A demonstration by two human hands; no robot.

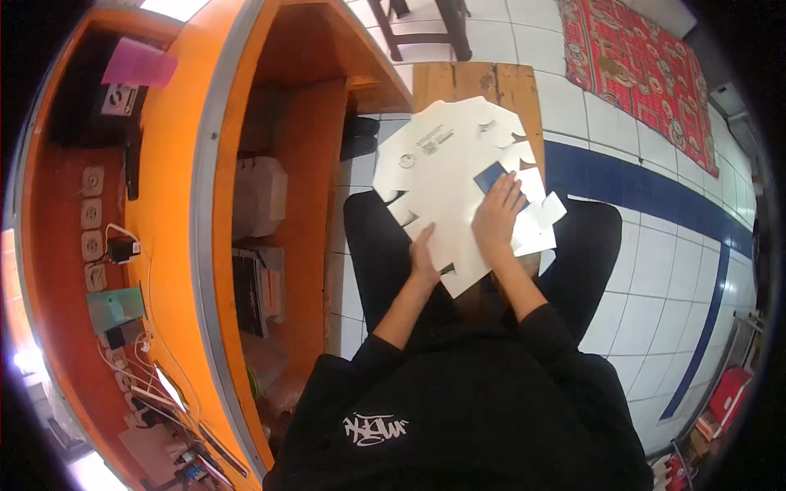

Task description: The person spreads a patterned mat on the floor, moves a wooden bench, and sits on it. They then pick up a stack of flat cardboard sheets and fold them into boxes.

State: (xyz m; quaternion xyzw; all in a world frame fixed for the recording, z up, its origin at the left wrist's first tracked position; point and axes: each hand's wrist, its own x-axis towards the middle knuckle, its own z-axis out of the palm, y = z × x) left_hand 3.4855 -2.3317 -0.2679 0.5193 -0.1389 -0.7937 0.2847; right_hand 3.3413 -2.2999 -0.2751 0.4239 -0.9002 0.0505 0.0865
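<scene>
A white cardboard sheet (442, 192) with cut-out notches and flaps along its edges lies across a wooden bench and my lap. Small dark print shows on its upper left part. My right hand (498, 214) rests on the sheet, fingers stretched over a dark blue flat piece (489, 175), partly covering it. Beside those fingers, white flaps (542, 217) stick out on the right. My left hand (422, 258) is at the sheet's lower left edge, thumb on top; its other fingers are mostly hidden, apparently beneath the sheet.
The wooden bench (516, 79) extends ahead between my knees. An orange cabinet (184, 188) with open shelves, sockets and cables stands on the left. A dark stool (422, 37) is ahead, and a red patterned mat (639, 69) lies on the tiled floor at right.
</scene>
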